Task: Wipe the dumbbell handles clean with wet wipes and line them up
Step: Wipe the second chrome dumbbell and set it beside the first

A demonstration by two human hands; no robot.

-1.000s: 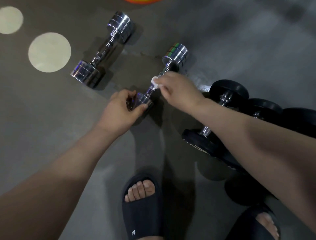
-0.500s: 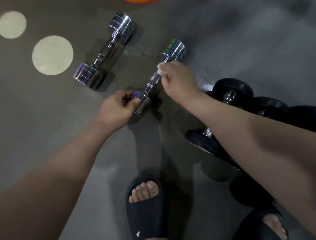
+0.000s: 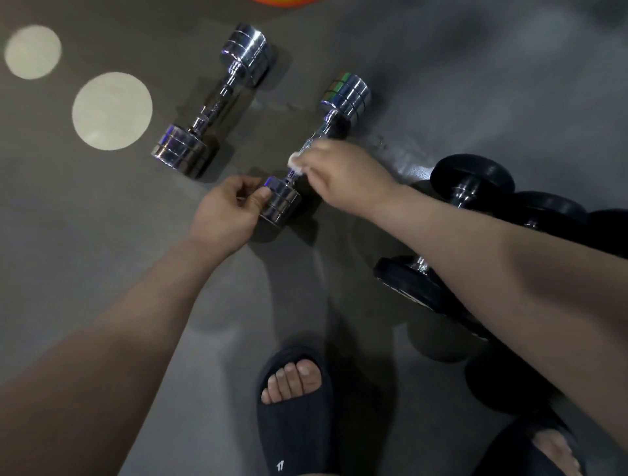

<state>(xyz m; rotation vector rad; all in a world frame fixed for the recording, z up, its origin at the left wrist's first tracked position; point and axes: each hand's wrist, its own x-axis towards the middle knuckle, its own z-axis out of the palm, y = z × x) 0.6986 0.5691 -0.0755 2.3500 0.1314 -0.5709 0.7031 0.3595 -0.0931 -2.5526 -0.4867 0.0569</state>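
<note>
Grey floor (image 3: 102, 238). Left hand (image 3: 224, 210) gripped one end of the dumbbell (image 3: 345, 97); right hand (image 3: 346, 176) pinched a wipe (image 3: 295, 162) on its handle (image 3: 310, 143), which likely needed full-length strokes.

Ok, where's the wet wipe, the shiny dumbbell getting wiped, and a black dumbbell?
wet wipe (image 3: 294, 163): head view, on the white wad poking out beside the handle.
shiny dumbbell (image 3: 346, 97): head view, on its far chrome head.
black dumbbell (image 3: 475, 171): head view, on its far black head.

Forearm (image 3: 509, 271) partly hides black dumbbells (image 3: 475, 171); orange thing (image 3: 282, 1), perhaps a ball, cropped.
</note>
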